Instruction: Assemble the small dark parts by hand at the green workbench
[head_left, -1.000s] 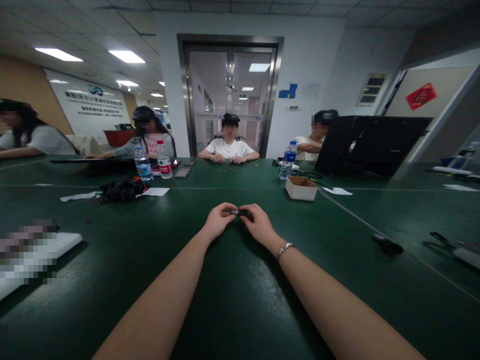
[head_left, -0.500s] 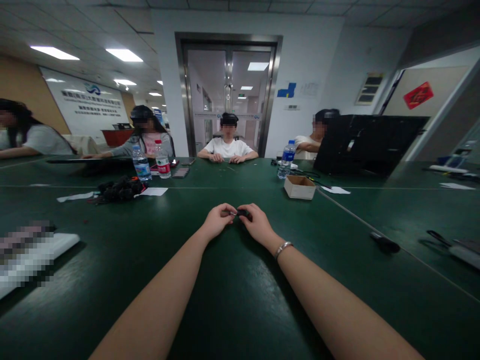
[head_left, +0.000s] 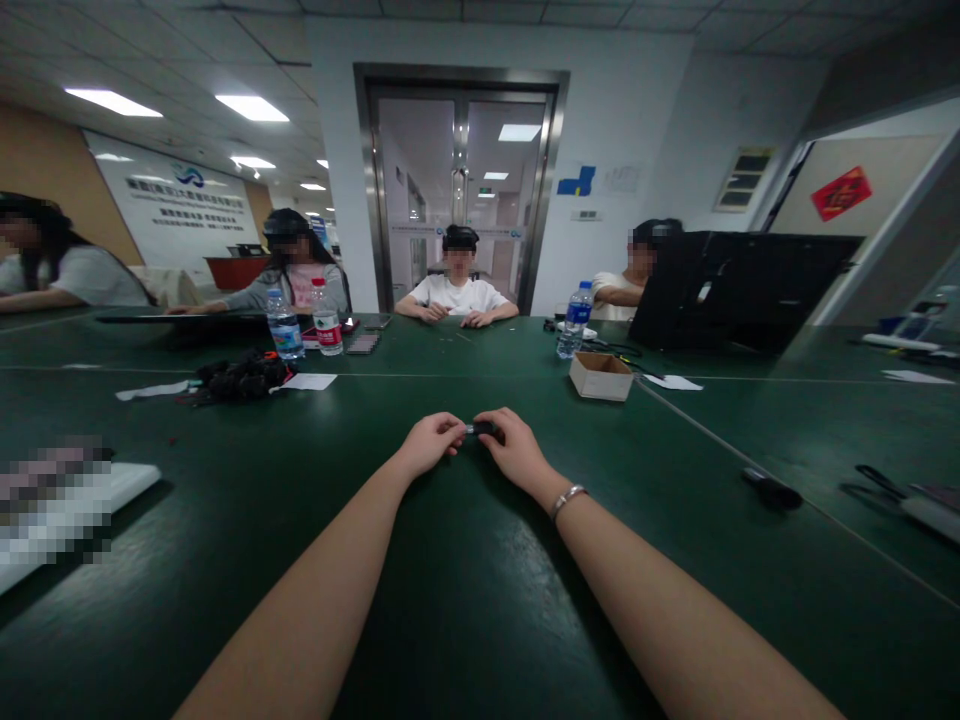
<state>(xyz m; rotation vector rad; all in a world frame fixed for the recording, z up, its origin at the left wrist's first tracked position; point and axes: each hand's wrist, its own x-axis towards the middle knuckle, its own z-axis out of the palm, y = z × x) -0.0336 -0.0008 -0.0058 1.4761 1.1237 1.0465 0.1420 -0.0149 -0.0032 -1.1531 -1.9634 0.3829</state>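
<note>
Above the green table (head_left: 442, 560), my hands meet at a small black piece with a silvery end (head_left: 480, 428). It lies sideways, its dark body pinched between the thumb and fingers of my right hand (head_left: 514, 447). At the silvery end are the closed fingertips of my left hand (head_left: 427, 446). Whether they grip that end or a separate tiny part cannot be made out. A metal bracelet (head_left: 568, 500) circles my right wrist.
Beyond my hands stand an open cardboard box (head_left: 601, 382), a bottle with a blue label (head_left: 576, 322) and two more bottles. A black bundle (head_left: 240, 378) lies left, a dark object (head_left: 772, 490) right. A large black panel (head_left: 742, 290) rises at the back right. Several people sit around.
My left fingers have drawn slightly left and closed into a pinch, so more of the silvery end shows. My right hand stays nearly where it was, holding the black piece.
</note>
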